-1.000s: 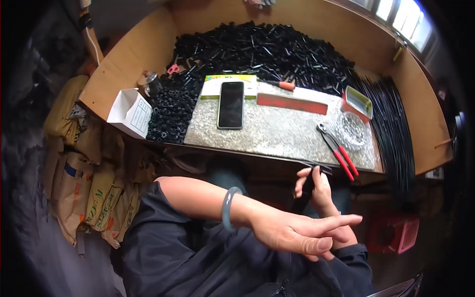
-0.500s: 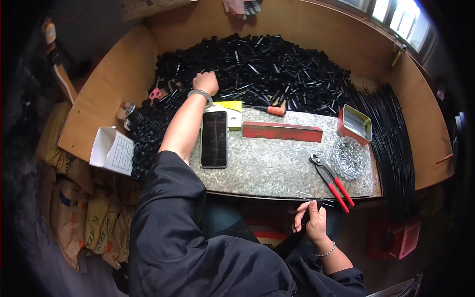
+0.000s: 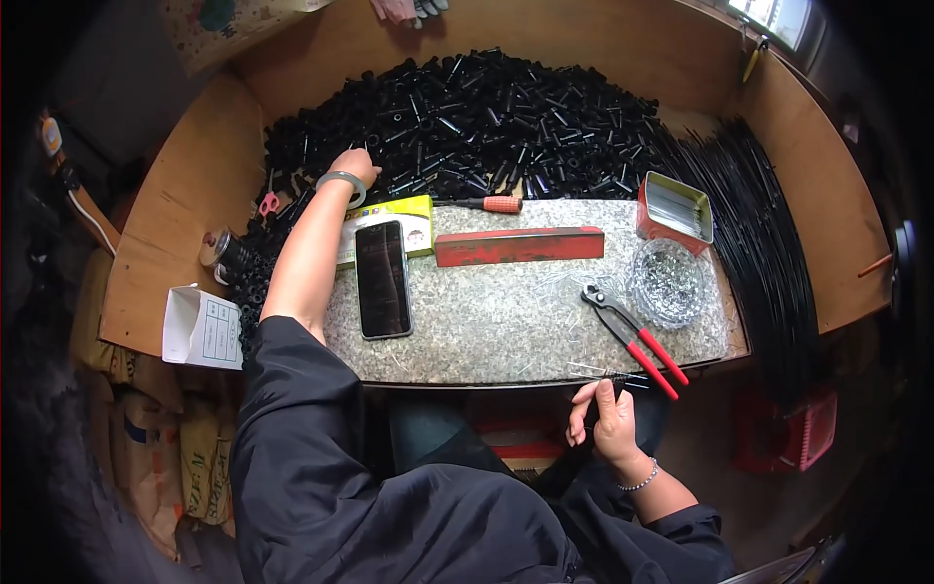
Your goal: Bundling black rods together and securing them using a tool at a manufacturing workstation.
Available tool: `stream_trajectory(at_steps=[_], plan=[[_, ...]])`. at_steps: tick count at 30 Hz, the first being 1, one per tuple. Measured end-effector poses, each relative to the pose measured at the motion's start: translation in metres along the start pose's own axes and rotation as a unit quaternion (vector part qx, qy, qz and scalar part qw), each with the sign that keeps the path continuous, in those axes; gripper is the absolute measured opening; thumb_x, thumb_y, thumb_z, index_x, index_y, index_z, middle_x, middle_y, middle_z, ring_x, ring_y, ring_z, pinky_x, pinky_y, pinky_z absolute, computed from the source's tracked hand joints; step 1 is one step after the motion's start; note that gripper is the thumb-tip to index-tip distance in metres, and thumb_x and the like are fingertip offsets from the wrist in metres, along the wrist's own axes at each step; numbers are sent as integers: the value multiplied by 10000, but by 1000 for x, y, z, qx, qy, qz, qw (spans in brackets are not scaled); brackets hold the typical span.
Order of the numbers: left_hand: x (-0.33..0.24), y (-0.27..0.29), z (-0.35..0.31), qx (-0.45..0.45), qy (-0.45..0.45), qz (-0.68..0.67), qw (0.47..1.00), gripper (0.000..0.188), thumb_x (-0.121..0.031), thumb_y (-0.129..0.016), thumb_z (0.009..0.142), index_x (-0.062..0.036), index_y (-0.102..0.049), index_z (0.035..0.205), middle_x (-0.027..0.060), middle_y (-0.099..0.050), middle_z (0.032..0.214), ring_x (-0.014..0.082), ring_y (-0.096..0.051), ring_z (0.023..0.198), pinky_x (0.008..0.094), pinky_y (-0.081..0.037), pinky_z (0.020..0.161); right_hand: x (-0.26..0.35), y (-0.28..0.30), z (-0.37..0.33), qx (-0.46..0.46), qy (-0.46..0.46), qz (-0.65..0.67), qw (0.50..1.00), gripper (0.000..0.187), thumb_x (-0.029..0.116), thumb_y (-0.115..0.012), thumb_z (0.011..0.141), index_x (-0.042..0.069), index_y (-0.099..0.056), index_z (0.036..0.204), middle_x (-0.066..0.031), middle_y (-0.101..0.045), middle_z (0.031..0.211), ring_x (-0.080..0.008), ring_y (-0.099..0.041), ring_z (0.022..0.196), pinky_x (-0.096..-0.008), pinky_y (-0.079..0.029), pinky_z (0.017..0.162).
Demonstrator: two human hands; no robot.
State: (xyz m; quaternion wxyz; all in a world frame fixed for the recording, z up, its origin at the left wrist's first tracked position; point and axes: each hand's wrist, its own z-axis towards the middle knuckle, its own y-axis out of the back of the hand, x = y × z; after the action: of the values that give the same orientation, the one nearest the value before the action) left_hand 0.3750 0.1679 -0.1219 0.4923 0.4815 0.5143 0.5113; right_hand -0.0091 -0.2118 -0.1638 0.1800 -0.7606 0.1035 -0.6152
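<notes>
At the left part of a large heap of short black tubes (image 3: 457, 122), my left hand (image 3: 356, 165) reaches in with its back showing. Its fingers curl down and in, and what they grip, if anything, is hidden. Below the bench's front edge my right hand (image 3: 609, 420) is closed, thumb up, on a small black piece crossed by thin metal pins (image 3: 615, 375). Pliers with red handles (image 3: 637, 341) lie just above that hand. A phone (image 3: 383, 282) lies beside my left forearm, on the corner of a yellow and white box (image 3: 418, 219).
A red bar (image 3: 520, 246) and an orange-handled tool (image 3: 501, 204) lie along the speckled slab (image 3: 467, 321). To the right stand a tin of pins (image 3: 674, 214), a clear bowl of small metal parts (image 3: 669, 282) and long black rods (image 3: 778, 253). Wooden walls (image 3: 161, 224) enclose the bench.
The whole view has shifted, so the bench things sit further left. My left hand stays at the heap, its fingers tucked in. My right hand keeps hold of the pinned black piece.
</notes>
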Motion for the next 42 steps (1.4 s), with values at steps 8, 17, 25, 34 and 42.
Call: stream_trajectory(at_steps=[8,17,25,34,42], plan=[[3,5,-6,-49,4,-46,998,315,-295,-677,801,6,-663,892,205,-657,950,341,-624,921,390,-497,808,-2,0,-4,1,0,17,1000,458,378,-351,999,-25,-535,883,-109,-556,560,-145,-516,434,-269,-449,432],[-121,59,-31,-56,-102,-490,864,387,-363,-501,911,23,-498,937,225,-633,849,352,-629,716,429,-493,671,-1,-1,-4,0,-7,8,1000,447,372,-344,1000,-19,-527,882,-107,-542,545,-144,-492,410,-281,-453,417],[-296,11,-67,3,-138,-299,944,426,-340,-663,799,2,-613,1048,221,-639,1021,340,-612,992,376,-485,855,4,-2,-7,-4,-8,11,1000,450,382,-373,992,-20,-546,891,-96,-572,575,-129,-526,448,-254,-454,448],[-294,2,-81,-97,-76,-367,922,444,-304,-674,792,57,-575,1029,249,-628,1029,341,-617,979,383,-501,837,3,2,-26,-8,26,-13,1000,452,375,-346,998,-22,-536,895,-111,-578,577,-154,-538,445,-273,-468,447],[-202,49,-202,78,-139,-775,611,188,-175,-552,932,1,-485,920,137,-643,817,191,-685,778,243,-526,544,12,-24,-32,49,-15,-71,996,423,373,-332,1000,-13,-502,954,-161,-631,667,-185,-599,502,-263,-495,510]])
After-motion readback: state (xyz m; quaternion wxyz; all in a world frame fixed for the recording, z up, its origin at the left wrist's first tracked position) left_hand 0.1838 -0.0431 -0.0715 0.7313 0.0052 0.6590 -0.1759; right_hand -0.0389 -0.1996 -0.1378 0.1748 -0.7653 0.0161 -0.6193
